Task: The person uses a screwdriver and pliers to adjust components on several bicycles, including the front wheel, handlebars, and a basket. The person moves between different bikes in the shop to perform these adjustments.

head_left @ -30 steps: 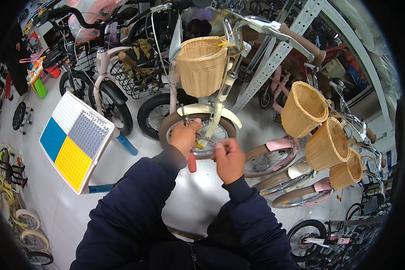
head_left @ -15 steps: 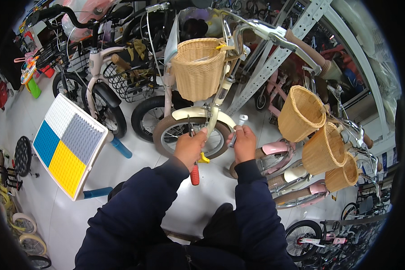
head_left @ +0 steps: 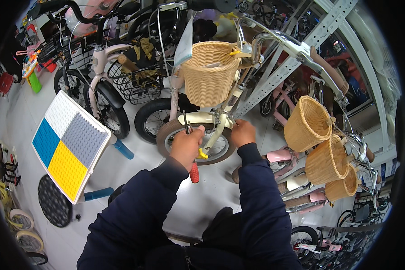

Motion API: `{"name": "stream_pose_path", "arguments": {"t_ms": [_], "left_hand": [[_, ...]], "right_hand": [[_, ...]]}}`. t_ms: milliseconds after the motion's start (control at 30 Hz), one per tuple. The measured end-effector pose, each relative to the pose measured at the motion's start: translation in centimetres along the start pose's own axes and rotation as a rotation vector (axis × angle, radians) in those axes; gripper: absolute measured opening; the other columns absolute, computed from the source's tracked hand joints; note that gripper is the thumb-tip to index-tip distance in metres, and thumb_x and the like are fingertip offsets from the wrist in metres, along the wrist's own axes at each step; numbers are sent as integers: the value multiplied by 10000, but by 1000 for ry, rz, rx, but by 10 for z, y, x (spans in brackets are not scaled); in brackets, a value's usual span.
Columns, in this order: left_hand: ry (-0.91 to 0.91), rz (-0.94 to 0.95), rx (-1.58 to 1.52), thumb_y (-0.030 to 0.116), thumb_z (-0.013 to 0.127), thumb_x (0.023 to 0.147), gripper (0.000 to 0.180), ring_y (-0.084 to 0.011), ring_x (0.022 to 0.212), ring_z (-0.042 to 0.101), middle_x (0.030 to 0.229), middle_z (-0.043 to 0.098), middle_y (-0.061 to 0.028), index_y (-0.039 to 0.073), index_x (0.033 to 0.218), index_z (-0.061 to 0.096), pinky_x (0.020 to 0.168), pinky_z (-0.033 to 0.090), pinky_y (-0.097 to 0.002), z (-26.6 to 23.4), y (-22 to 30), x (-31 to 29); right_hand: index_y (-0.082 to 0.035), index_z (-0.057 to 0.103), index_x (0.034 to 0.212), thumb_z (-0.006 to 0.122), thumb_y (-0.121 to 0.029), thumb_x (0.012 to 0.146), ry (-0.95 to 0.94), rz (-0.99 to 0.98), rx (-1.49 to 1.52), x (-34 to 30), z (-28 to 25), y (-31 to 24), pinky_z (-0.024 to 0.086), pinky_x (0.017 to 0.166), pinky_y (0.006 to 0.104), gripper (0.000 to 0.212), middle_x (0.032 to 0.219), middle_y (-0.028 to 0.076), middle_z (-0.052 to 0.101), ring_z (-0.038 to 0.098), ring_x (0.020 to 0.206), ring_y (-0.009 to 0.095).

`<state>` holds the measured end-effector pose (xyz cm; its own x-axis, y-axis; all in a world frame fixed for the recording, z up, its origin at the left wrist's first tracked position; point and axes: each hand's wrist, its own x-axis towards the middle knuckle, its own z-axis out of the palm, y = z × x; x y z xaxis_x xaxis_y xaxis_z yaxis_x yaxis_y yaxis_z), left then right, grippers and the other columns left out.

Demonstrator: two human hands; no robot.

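Note:
A cream bicycle with a wicker basket (head_left: 211, 76) stands before me, its front wheel in a brown tyre (head_left: 164, 135) under a cream mudguard (head_left: 195, 118). My left hand (head_left: 187, 145) is closed around a red-handled tool (head_left: 194, 173), possibly pliers; its dark, narrow tips point up toward the mudguard. A small yellow piece (head_left: 203, 154) shows beside that hand; I cannot tell whether it belongs to the tool or the bicycle. My right hand (head_left: 243, 133) is closed at the right side of the wheel, near the mudguard's end. What its fingers hold is hidden.
On the left stands a small table with a studded, coloured top (head_left: 72, 144) and blue legs. A round black seat (head_left: 55, 200) is beside it. More bicycles with wicker baskets (head_left: 308, 123) line the right, below a white metal rack post (head_left: 297, 60). Dark bicycles stand behind left.
The bicycle's basket and handlebar have shifted right in view. My right hand has turned, and the silvery cylindrical tool seen in it before no longer shows. My left hand keeps the red-handled tool.

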<state>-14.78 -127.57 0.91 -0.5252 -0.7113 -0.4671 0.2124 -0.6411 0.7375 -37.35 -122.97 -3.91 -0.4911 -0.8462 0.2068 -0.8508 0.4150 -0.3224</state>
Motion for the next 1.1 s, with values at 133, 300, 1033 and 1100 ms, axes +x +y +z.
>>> {"name": "stream_pose_path", "arguments": {"t_ms": [133, 300, 1033, 1100], "left_hand": [[6, 18, -5, 233, 605, 929, 204, -65, 490, 373, 667, 474, 19, 61, 838, 544, 428, 320, -226, 0, 0, 4], [24, 25, -9, 214, 598, 929, 189, -62, 488, 367, 667, 474, 19, 65, 828, 540, 430, 318, -222, 0, 2, 8], [53, 58, -33, 206, 594, 930, 157, -42, 496, 346, 687, 468, 29, 74, 864, 539, 440, 300, -220, -8, 11, 7], [52, 68, -24, 202, 593, 930, 157, -42, 492, 343, 686, 467, 28, 72, 860, 539, 437, 297, -219, -8, 11, 5]], "right_hand": [[-31, 683, 872, 524, -153, 810, -100, -3, -15, 7, -2, -2, 496, 760, 488, 210, 854, 241, 647, 614, 808, 431], [-26, 660, 849, 502, -75, 790, 40, -54, 90, 2, 4, -10, 495, 737, 501, 176, 791, 244, 643, 622, 771, 431], [-37, 682, 880, 533, -135, 818, -370, -168, -250, 36, -8, 4, 513, 730, 473, 189, 850, 222, 663, 636, 792, 409], [-34, 672, 887, 535, -143, 823, -389, -138, -215, 36, -8, 4, 507, 751, 480, 186, 865, 229, 657, 628, 816, 422]]}}
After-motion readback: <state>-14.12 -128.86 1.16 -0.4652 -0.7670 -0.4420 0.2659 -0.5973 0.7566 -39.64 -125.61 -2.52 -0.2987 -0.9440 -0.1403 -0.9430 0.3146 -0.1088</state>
